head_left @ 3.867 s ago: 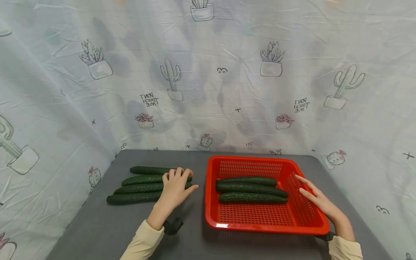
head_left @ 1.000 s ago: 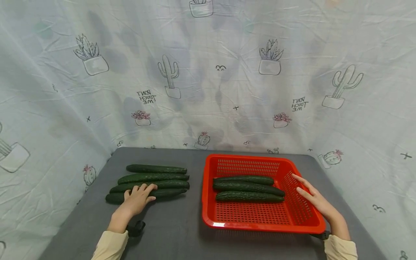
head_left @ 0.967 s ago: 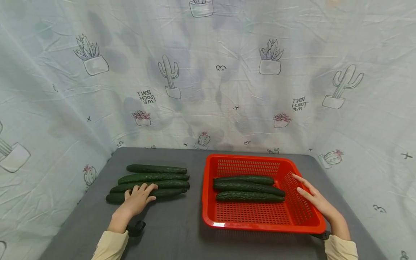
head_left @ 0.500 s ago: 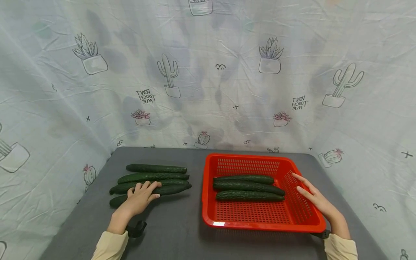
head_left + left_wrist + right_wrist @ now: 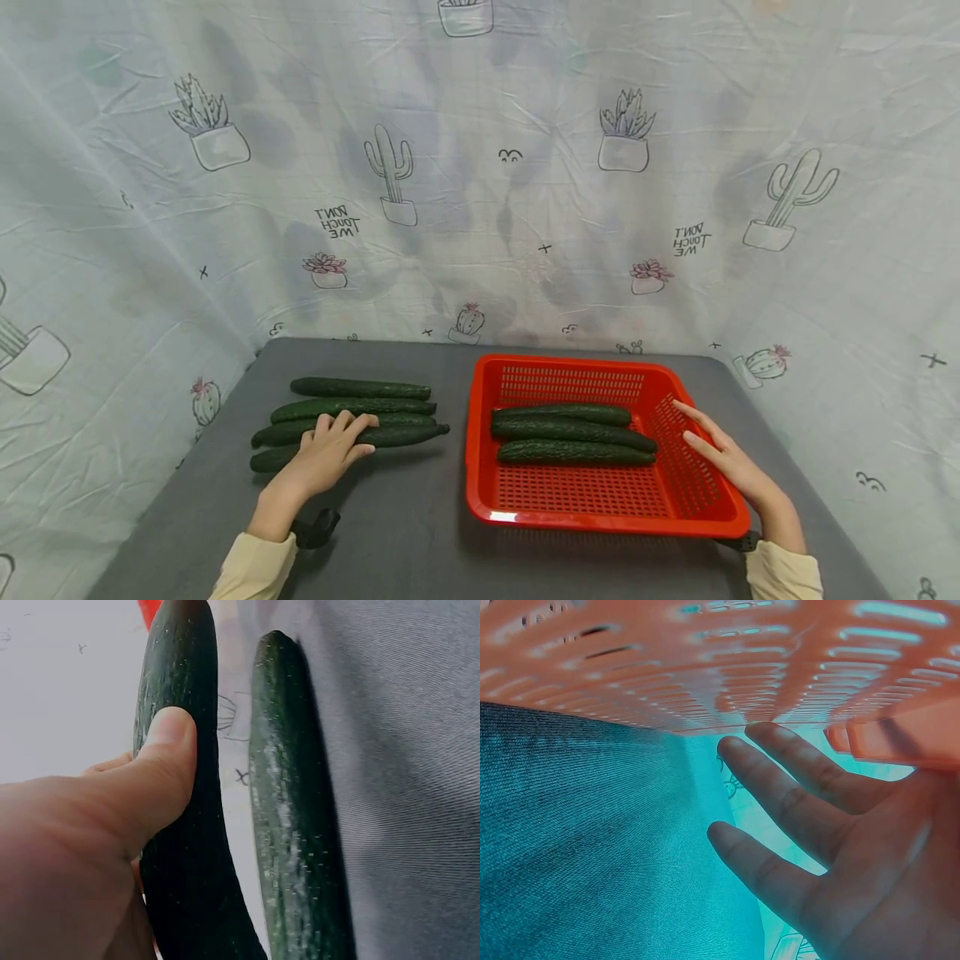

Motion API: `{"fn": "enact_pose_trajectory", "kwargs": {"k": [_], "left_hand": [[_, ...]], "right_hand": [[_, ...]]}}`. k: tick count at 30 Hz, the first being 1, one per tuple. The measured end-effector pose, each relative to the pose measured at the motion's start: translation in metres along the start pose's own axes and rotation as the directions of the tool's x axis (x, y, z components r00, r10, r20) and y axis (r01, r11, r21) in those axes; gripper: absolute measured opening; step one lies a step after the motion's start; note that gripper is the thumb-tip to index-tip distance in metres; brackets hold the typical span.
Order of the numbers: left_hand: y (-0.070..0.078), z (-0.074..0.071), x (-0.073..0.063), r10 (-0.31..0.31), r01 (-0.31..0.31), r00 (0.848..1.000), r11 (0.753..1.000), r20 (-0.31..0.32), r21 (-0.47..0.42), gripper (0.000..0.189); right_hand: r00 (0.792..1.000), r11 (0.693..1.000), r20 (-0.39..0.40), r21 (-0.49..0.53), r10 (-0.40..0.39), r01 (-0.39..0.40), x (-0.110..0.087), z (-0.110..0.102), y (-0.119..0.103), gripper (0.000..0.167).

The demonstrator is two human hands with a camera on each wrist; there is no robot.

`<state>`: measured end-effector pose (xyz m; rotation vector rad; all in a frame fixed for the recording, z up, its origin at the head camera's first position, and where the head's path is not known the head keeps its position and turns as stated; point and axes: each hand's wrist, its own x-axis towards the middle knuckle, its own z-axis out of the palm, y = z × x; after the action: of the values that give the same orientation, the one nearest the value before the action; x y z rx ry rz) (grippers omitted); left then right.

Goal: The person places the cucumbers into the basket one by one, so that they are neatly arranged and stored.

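My left hand grips a long dark green cucumber, the nearest of the group on the left. Its right end stands up a little, with a shadow below. In the left wrist view the thumb presses along the held cucumber, and another cucumber lies close beside it. My right hand holds the right wall of the red basket. Two digits reach over the rim to the inside, while three nearly straight fingers lie outside, below the perforated wall.
Three more cucumbers lie side by side behind the held one on the grey table. Inside the basket are three cucumbers, towards its back and middle. A patterned white cloth hangs behind and at both sides.
My left hand came left and down to the nearest cucumber, took hold of it, then shifted it slightly right and raised its right end. The right hand and basket stay nearly in place.
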<state>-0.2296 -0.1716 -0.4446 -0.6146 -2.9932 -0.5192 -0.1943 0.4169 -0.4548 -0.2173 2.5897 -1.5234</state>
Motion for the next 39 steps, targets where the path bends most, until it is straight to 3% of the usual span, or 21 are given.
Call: {"fn": "enact_pose_trajectory", "kwargs": {"k": [8,17,25,34,39], "left_hand": [[0.009,-0.01,-0.003,0.051,-0.05,0.997,0.998,-0.059,0.024,0.035],[0.017,-0.024,0.002,0.103,-0.09,0.986,0.99,-0.131,0.105,0.037],[0.027,-0.035,0.012,0.158,-0.133,0.975,0.978,-0.159,0.158,0.038],[0.051,-0.038,0.025,0.281,-0.227,0.939,0.939,-0.198,0.26,0.038],[0.065,-0.038,0.034,0.303,-0.251,0.936,0.931,-0.179,0.265,0.038]], "right_hand": [[0.999,0.999,0.021,0.047,0.026,-0.027,0.0,0.002,0.0,0.053],[1.0,0.996,-0.003,-0.084,-0.019,0.019,-0.001,-0.001,0.0,0.051],[0.999,0.995,-0.005,-0.09,-0.037,0.037,-0.002,-0.001,0.001,0.051],[0.999,0.999,0.008,-0.04,-0.035,0.035,-0.001,-0.002,-0.001,0.051],[0.999,1.0,0.011,-0.005,-0.031,0.031,-0.002,-0.001,-0.001,0.051]]}}
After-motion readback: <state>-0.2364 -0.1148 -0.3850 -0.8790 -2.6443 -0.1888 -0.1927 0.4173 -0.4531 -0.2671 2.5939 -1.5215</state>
